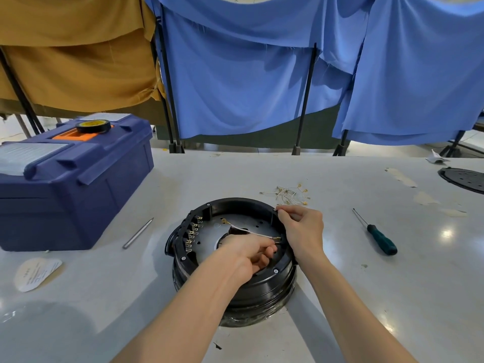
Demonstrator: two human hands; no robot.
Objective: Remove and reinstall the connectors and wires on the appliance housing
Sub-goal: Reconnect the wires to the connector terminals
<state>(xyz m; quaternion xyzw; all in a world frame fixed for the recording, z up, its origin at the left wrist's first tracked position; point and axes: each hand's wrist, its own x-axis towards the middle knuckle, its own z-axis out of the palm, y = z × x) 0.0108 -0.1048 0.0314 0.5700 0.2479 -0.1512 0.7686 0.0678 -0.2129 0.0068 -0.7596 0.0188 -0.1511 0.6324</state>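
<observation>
Behind the pale, glossy worktable (104,297), blue cloth (235,74) hangs in loose folds from black poles (306,100) across its middle and right, mustard cloth (73,61) drapes beyond its far left corner, pale floor (15,129) shows under the hems, and bright glints (446,233) lie on its right side.

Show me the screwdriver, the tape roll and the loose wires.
screwdriver (382,239), head view, green handle.
tape roll (93,130), head view, black outer ring.
loose wires (288,196), head view, middle of the bundle.
</observation>
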